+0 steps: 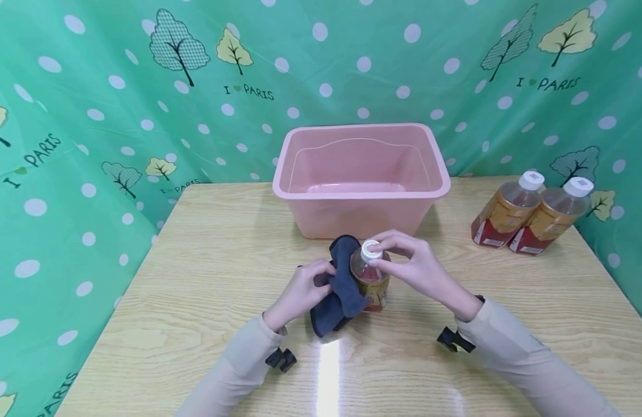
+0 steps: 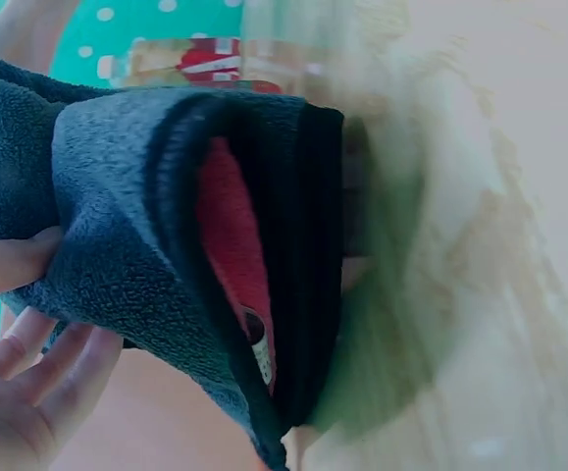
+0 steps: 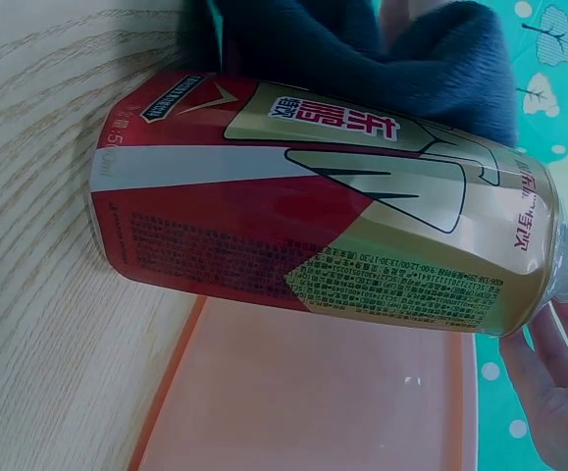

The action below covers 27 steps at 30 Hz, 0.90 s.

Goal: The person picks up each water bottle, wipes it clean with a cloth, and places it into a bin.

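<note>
Though against dark cloth (image 1: 348,284), nearest bottle (image 1: 374,289) well inside table edges (image 1: 182,217).

Your left sleeve (image 1: 234,356) and right sleeve (image 1: 524,350) are long, plain and pale beige-grey, lightly creased. A small, blocky black left fitting (image 1: 287,360) and a matching right fitting (image 1: 449,339) sit at your cuffs; both your hands are bare.

On my head feed, the dark cloth (image 1: 344,284) hides the left side of the bottle (image 1: 374,288). My right-wrist feed cuts off the bottle's cap (image 1: 368,252) and the pink bin (image 3: 303,392) beyond the bottle; the bottle's fine print (image 3: 391,285) is too small to read.
</note>
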Available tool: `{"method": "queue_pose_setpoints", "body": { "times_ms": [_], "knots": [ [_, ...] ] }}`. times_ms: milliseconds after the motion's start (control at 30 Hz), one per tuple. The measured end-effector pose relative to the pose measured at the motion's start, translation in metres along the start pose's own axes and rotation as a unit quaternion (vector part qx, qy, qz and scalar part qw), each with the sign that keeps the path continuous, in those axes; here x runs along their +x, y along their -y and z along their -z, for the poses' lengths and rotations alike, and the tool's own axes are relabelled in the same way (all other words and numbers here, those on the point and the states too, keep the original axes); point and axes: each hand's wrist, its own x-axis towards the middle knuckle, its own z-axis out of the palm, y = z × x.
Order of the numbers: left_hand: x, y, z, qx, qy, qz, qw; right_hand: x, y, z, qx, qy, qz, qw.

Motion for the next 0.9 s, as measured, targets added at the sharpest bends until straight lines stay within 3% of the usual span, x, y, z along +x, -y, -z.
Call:
{"method": "queue_pose_setpoints", "body": {
  "times_ms": [467, 700, 900],
  "knots": [
    [-0.002, 0.017, -0.016, 0.039, 0.043, 0.046, 0.9973, 0.0, -0.002, -0.002, 0.019, -0.006, 0.005, 1.0],
    [-0.006, 0.019, -0.016, 0.024, 0.029, 0.038, 0.9986, -0.001, -0.002, -0.001, 0.016, -0.003, -0.004, 1.0],
    [-0.006, 0.007, -0.007, -0.018, -0.001, 0.024, 0.9995, -0.001, -0.002, -0.001, 0.013, -0.005, -0.004, 1.0]
  ]
}}
